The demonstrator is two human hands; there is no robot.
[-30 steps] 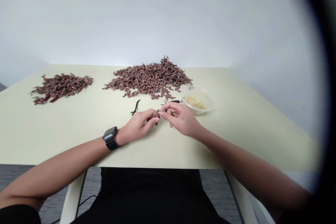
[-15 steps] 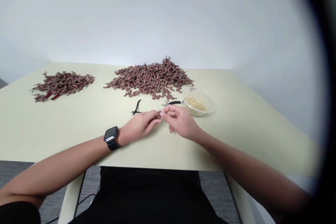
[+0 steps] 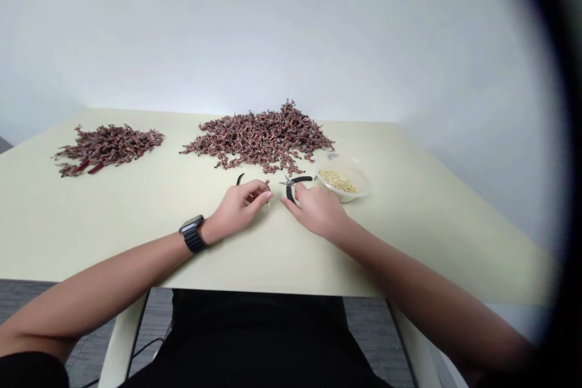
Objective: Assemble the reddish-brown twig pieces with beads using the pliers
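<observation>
My left hand (image 3: 243, 205), with a dark watch (image 3: 193, 233) on the wrist, pinches a small reddish-brown piece with thin limb-like ends (image 3: 267, 184) between thumb and fingers. Just to the right, my right hand (image 3: 321, 209) is at the black-handled pliers (image 3: 301, 179). Its thumb and forefinger are apart on either side of the lower handle; contact is hard to make out. The pliers lie on the table with their jaws pointing left. Behind my left hand, a second black-handled tool (image 3: 240, 178) is mostly hidden.
A large heap of similar brown pieces (image 3: 264, 136) lies at the back centre. A smaller heap (image 3: 111, 144) with two dark red sticks (image 3: 95, 168) is at the left. A clear bowl (image 3: 359, 185) holds small golden bits (image 3: 337, 180). A wall stands behind the pale table (image 3: 273, 260).
My hands have parted. My right hand has come off the brown piece and opened around the pliers' lower handle. My left hand has shifted slightly left with the piece, covering more of the second tool.
</observation>
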